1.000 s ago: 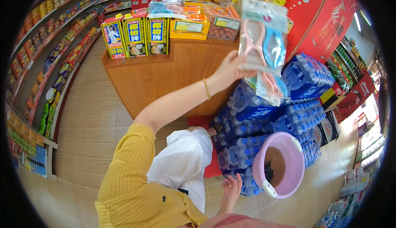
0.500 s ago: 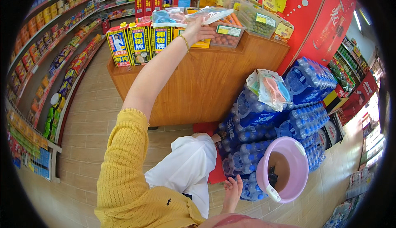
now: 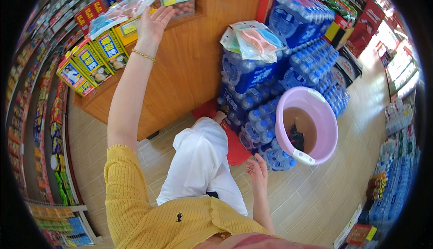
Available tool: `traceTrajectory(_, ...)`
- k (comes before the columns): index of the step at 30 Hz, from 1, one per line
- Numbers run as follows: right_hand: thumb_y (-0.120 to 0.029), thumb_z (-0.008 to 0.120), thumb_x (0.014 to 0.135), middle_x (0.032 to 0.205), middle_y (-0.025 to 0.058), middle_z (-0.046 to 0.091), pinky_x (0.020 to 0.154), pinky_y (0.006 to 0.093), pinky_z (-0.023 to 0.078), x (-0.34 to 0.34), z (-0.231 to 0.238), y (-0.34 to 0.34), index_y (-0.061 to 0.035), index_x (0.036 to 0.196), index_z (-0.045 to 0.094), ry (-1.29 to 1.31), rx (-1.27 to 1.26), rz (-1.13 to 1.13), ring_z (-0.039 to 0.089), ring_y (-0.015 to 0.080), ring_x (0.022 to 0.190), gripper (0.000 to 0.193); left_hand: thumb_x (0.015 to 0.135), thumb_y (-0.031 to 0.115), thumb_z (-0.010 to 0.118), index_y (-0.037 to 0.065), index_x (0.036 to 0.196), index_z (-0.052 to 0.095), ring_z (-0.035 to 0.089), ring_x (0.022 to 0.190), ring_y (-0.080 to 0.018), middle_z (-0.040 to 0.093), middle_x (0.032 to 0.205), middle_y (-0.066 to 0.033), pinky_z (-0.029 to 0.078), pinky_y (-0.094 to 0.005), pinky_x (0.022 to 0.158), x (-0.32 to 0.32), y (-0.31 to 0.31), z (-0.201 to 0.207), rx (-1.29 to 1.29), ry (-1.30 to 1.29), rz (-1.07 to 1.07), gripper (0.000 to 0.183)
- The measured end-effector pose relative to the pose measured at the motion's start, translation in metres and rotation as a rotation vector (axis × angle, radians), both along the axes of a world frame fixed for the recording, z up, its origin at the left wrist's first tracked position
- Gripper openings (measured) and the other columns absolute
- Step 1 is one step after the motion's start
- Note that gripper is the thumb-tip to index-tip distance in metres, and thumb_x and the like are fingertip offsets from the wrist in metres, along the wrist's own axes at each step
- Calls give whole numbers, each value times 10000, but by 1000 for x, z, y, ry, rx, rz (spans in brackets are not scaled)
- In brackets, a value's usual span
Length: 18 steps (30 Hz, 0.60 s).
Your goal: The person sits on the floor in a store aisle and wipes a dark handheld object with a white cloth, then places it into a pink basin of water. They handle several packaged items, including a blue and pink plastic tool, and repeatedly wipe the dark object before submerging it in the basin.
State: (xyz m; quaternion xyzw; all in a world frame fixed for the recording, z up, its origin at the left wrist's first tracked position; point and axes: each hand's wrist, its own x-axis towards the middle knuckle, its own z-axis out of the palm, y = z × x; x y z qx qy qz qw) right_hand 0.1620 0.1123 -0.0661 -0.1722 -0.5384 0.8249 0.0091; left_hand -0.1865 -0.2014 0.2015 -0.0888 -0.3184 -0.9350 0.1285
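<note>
My left hand (image 3: pixel 154 21) reaches over the wooden counter (image 3: pixel 180 55), fingers stretched out and palm partly showing. Its thumb side meets the edge of clear plastic packets (image 3: pixel 128 8) with pink and blue things inside, lying across the tops of yellow-and-black drink cartons (image 3: pixel 92 62). Close to the fingertips stands a clear tub (image 3: pixel 180 1) of orange and reddish-brown pieces. My right hand (image 3: pixel 257 170) hangs low, fingers loosely apart and holding nothing. It is nearest to a pink basin (image 3: pixel 329 129), which has brownish water and a dark, crumpled thing in it.
Blue-wrapped packs of bottled water (image 3: pixel 257 98) are stacked right of the counter. Another clear packet (image 3: pixel 255 39), with pink and blue things, lies on top of them. Stocked shelves (image 3: pixel 56 127) line the left side. More bottle packs (image 3: pixel 392 181) stand along the right.
The view has swung, so the counter sits further left and the basin higher. My left hand stays by the packets, its palm now more visible. My right hand is still free.
</note>
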Motion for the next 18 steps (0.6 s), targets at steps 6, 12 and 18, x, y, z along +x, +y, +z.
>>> traceTrajectory(6, -189, 436, 931, 1067, 97, 558, 766, 266, 433, 5, -6, 3, -47, 1297, 368, -30, -22, -43, 538, 140, 866, 399, 920, 215, 459, -108, 1167, 386, 448, 1137, -354, 426, 1219, -247, 411, -484, 967, -21, 26, -25, -63, -130, -20, 413)
traceTrajectory(12, -220, 471, 926, 1046, 81, 577, 766, 268, 444, -1, -1, 2, -52, 1270, 395, -64, 14, -9, 566, 130, 877, 391, 859, 204, 575, -5, 1058, 501, 543, 989, -326, 552, 1052, -185, 440, -459, 915, -18, 120, -87, -309, -425, -589, 298)
traceTrajectory(18, -222, 457, 934, 1066, 77, 569, 790, 262, 436, -5, -24, 10, -48, 1278, 387, 46, 22, -35, 570, 136, 897, 391, 810, 404, 636, 14, 1377, 76, 418, 1190, -373, 358, 1298, -277, 405, -507, 943, -1, 205, -114, -477, -579, -919, 886)
